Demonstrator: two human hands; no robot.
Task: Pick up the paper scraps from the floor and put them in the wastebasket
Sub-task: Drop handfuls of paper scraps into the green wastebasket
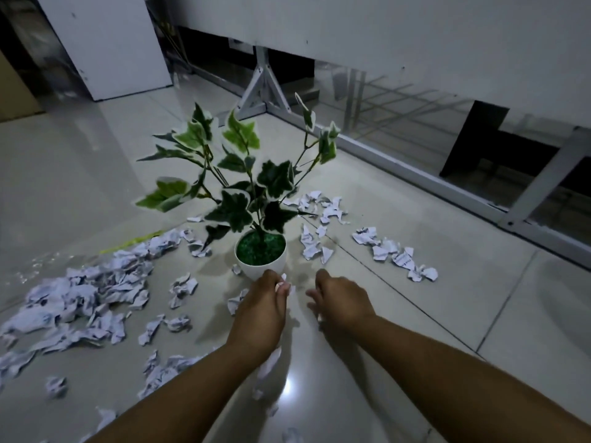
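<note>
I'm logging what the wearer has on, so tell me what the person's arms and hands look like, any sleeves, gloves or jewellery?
Both arms are bare as far as the view shows. No sleeves, gloves, watch, bracelets or rings show on the left hand or the right hand. No markings or cables are visible. The lighting is dim, so fine detail is hard to tell.

Both bare forearms reach forward and down. The left hand (260,310) is curled, its fingertips (283,287) pinched together. The right hand (340,300) is loosely spread, fingers bent downward, palm facing down.
</note>
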